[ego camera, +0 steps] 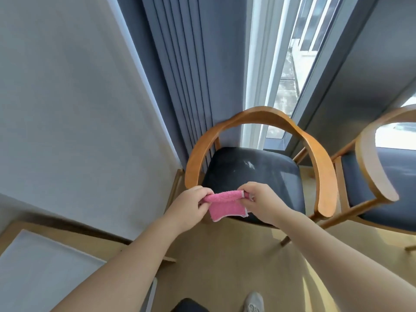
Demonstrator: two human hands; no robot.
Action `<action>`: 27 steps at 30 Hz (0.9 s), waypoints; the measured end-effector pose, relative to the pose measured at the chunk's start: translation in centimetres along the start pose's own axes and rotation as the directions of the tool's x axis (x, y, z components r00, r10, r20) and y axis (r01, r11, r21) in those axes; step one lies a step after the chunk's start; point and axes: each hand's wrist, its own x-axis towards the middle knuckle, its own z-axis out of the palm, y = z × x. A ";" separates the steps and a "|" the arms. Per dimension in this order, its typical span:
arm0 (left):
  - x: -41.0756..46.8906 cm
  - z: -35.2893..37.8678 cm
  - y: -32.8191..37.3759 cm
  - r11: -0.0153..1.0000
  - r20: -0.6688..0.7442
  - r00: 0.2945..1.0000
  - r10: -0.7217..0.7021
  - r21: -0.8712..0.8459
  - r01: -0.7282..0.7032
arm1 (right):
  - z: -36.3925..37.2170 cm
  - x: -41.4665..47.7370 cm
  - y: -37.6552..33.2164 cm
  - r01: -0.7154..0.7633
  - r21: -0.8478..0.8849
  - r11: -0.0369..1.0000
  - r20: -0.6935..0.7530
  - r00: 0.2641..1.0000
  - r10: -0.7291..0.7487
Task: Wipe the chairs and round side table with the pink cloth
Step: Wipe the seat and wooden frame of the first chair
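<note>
Pink cloth (227, 206): small terry piece, folded over along its top edge. It is held in the air just above the front edge of the near seat and rests on no surface.
Left grip (191, 203): fingers and thumb curled, pinching the cloth's left end.
Right grip (263, 200): pinches the right end the same way, so the cloth is drawn taut between the two.
Handling, judged: light, soft and limp, with nothing to break. The nap should sit firmly under the fingers. It will droop and bunch unless folded into a pad, and is best taken flat under the palm with fingers over the folded edge.
Near chair (258, 114): one curved wooden hoop forms the back and arms. It is hard, smooth and narrow, so the cloth would likely need to wrap round it.
Seat (258, 176): dark and padded. Pale streaks near the centre may be dust or glare; cannot tell.
Second chair (400, 176): same pattern, just beside the first on its right, partly out of frame.
Round side table: not in view.
Floor (225, 255): pale, with one grey shoe (254, 301) at the lower edge.
Room: a corner, with a grey wall (78, 97) to the left. A blue-grey pleated curtain (180, 75) hangs close behind the near chair, and a bright window (290, 82) is beside it.
Access, judged: tight behind the hoop, free from the front.
</note>
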 end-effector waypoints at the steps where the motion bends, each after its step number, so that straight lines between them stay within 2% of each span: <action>1: 0.9 0.2 0.2 1.000 0.006 1.000 0.000 -0.003 0.000 | -0.3 0.3 0.8 -0.012 0.014 1.000 0.001 1.000 0.012; 10: 9.6 0.5 -4.1 0.999 0.053 0.998 0.027 0.032 -0.029 | -1.0 7.2 3.8 -0.107 0.000 0.994 0.012 0.994 0.107; 13: 13.3 -0.3 -7.5 0.999 0.030 1.000 0.007 0.049 -0.008 | -0.3 10.5 4.6 -0.195 -0.025 0.981 -0.020 0.981 0.194; 21: 25.9 -0.3 -16.7 0.964 0.033 0.997 -0.065 0.260 0.054 | 4.0 20.2 9.0 -0.419 -0.062 0.906 -0.050 0.908 0.417; 27: 33.4 3.9 -22.6 0.895 0.094 0.994 -0.056 0.446 0.009 | 8.3 27.1 14.7 -0.452 -0.061 0.890 -0.025 0.892 0.451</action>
